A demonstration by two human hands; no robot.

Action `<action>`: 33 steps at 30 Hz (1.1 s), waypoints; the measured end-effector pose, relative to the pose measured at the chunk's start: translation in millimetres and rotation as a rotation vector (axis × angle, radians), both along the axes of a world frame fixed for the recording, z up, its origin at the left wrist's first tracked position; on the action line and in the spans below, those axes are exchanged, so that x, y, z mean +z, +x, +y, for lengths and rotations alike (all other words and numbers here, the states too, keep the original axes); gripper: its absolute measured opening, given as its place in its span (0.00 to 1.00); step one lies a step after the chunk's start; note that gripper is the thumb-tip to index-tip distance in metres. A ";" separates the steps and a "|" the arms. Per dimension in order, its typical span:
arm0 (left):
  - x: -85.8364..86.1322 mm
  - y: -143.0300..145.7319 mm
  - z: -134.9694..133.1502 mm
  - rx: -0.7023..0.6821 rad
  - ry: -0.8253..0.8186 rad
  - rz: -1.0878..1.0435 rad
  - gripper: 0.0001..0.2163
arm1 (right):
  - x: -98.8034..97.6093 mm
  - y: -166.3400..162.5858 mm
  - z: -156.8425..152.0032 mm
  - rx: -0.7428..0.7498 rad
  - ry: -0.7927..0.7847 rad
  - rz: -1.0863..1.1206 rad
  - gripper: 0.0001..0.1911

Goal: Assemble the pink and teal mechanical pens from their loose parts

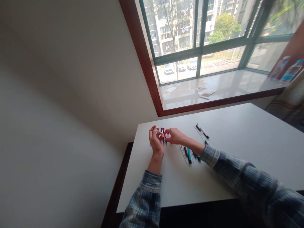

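Near the far left corner of the white table (220, 183), my left hand (156, 142) rests on its side with its fingers bent and apart, beside a small row of pens. Two dark pens with pink-red parts (162, 136) lie side by side between my hands. Part of another pen, teal or silver, shows behind the left fingers. From the right, my right hand (175, 136) reaches in, its thumb and fingertips closed at the nearer red-and-black pen. The exact contact is too small to make out. Under my right forearm lie pen parts, among them a teal barrel (189, 155).
More pen parts, black pieces and a thin white refill (201, 131), lie farther back on the table. A wall (78, 104) stands to the left. Behind the table is a window ledge (182, 96) with papers and a bottle (291, 71).
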State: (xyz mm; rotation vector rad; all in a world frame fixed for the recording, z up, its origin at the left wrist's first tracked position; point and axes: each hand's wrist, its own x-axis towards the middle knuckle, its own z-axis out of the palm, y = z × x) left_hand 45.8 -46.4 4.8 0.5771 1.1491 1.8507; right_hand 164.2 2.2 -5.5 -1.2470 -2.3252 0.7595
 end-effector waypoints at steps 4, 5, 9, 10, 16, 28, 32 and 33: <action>-7.6 -0.2 -0.8 -0.070 0.010 0.111 0.14 | 1.7 37.5 9.6 -0.006 0.018 0.072 0.13; -9.8 1.2 -1.3 -0.100 0.012 0.182 0.13 | 1.0 50.0 13.0 -0.013 0.042 0.102 0.11; -17.9 10.0 -6.1 -0.264 0.004 0.644 0.10 | -7.0 104.8 26.3 -0.056 0.113 0.215 0.09; -19.8 12.0 -7.7 -0.314 0.012 0.791 0.10 | -10.4 118.0 28.7 -0.070 0.140 0.236 0.08; -31.1 11.5 -12.6 -0.534 0.125 1.410 0.10 | -31.7 175.0 27.5 -0.163 0.296 0.266 0.09; -25.4 7.9 -18.8 -0.759 0.089 1.462 0.07 | -43.0 162.2 -1.3 -0.007 0.311 0.255 0.09; -25.7 6.1 -18.7 -0.770 0.076 1.451 0.07 | -42.4 159.5 -6.5 0.006 0.296 0.251 0.10; -26.4 5.8 -18.5 -0.772 0.075 1.454 0.06 | -42.1 159.4 -7.4 0.004 0.294 0.251 0.10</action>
